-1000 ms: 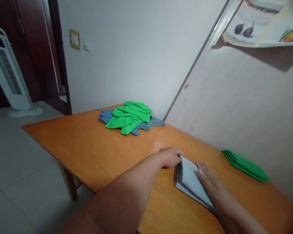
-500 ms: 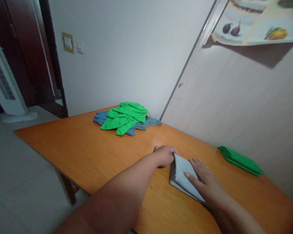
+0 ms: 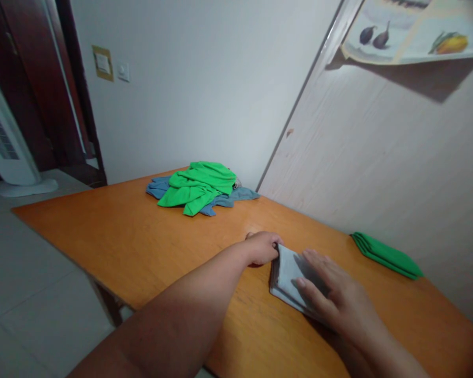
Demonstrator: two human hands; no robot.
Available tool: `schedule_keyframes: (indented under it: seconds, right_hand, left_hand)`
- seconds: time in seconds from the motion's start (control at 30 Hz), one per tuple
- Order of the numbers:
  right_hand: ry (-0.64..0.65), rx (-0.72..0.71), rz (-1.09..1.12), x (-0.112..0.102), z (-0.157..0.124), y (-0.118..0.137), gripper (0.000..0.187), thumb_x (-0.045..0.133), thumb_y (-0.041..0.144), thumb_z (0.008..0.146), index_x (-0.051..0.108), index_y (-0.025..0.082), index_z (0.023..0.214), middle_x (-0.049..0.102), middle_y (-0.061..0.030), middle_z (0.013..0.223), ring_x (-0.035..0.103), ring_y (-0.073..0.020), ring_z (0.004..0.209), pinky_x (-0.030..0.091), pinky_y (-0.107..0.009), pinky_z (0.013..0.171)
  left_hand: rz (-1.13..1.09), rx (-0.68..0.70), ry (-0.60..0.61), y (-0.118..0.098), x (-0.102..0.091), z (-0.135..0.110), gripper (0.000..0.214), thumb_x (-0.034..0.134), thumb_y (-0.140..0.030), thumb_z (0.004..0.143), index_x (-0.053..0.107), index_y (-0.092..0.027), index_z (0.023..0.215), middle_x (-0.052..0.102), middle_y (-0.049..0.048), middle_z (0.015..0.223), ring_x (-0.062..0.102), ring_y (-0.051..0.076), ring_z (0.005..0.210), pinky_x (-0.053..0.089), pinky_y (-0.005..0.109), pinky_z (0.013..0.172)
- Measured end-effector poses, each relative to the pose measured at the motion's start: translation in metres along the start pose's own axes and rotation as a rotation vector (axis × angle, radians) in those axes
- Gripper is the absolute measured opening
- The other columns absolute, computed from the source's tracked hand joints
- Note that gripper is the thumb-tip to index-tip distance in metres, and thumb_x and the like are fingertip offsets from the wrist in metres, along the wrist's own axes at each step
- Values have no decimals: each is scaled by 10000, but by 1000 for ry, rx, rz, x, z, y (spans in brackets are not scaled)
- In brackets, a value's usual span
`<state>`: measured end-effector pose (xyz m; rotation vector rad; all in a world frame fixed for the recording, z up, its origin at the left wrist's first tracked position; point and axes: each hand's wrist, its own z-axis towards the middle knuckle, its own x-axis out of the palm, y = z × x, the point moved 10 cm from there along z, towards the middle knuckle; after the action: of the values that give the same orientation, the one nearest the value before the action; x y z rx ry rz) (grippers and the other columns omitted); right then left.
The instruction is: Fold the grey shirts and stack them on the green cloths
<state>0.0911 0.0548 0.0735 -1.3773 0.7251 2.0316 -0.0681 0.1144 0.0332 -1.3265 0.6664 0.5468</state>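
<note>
A folded grey cloth [image 3: 287, 270] lies on the orange wooden table [image 3: 142, 241] near its front edge. My left hand [image 3: 262, 247] is curled at the cloth's far left corner, pinching its edge. My right hand [image 3: 335, 296] lies flat on top of the cloth with fingers stretched out, pressing it down. Most of the cloth's right half is hidden under that hand.
A loose heap of green cloth [image 3: 199, 186] over blue cloths [image 3: 161, 187] sits at the table's far end. A folded green cloth [image 3: 386, 255] lies at the right by the pale wall panel. A white tower fan [image 3: 3, 147] stands on the tiled floor at left.
My right hand has slid leftward across the grey cloth, covering more of it. My left hand stays at the corner. The view has shifted a little to the right.
</note>
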Motion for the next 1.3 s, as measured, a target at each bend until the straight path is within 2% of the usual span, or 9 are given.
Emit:
schedule_keyframes:
  seconds: [0.07,0.17,0.33,0.53,0.7,0.8,0.93,1.1,1.3]
  right_hand:
    - [55,-75,62,3,-3,15,743,639,579,856,442,256,1496,430,-85,1539,429,-327,1397,399,-521,1137]
    - [108,-108,96,13,-6,23,757,661,562,845,434,261,1501,421,-92,1543,431,-331,1395,387,-526,1143]
    - [117,-8,254,17,-5,11,554,498,482,970,461,275,1483,482,-71,1504,461,-305,1377,359,-530,1151]
    - [106,50,477,3,-1,13,519,443,496,990,501,278,1458,532,-50,1472,499,-321,1341,392,-497,1126]
    - [111,102,535,1,0,15,507,444,504,990,531,279,1436,584,-40,1424,559,-322,1272,428,-488,1097]
    - [107,110,553,1,0,15,507,442,503,991,532,275,1435,595,-43,1412,564,-323,1264,435,-489,1091]
    - [125,69,526,6,-1,14,516,452,499,988,493,299,1461,549,-42,1457,520,-332,1314,391,-526,1120]
    - [164,43,484,14,-3,10,533,444,499,992,445,308,1490,481,-41,1512,455,-317,1377,316,-541,1164]
    - [163,34,433,18,-4,7,540,454,512,986,478,276,1471,468,-65,1516,439,-314,1391,322,-546,1161]
  left_hand:
    - [-14,-1,2,1,1,1,268,616,-248,780,729,-324,1011,750,-69,914,660,172,950,450,260,892]
    - [-41,-7,7,4,3,3,283,621,-245,771,734,-319,1020,747,-69,894,659,167,923,457,247,878]
    - [-116,-30,4,13,9,11,310,575,-243,803,738,-294,1061,749,-47,915,662,151,874,480,214,791]
    - [-173,-37,7,20,13,16,293,535,-264,846,729,-256,1065,746,-29,900,649,133,769,484,195,709]
    - [-131,-11,36,11,10,8,272,611,-261,785,717,-241,1034,710,-53,765,642,136,717,479,227,750]
    - [-75,6,37,4,7,3,255,653,-250,732,711,-273,978,705,-72,776,654,156,793,459,276,854]
    - [5,7,9,0,4,2,220,637,-274,746,696,-315,954,715,-62,841,655,202,923,415,349,956]
    - [53,9,-9,0,3,4,208,580,-305,810,687,-320,988,730,-48,878,653,208,966,415,351,953]
    - [65,11,-17,2,3,4,219,574,-300,820,690,-329,1004,739,-63,914,656,193,973,421,319,933]
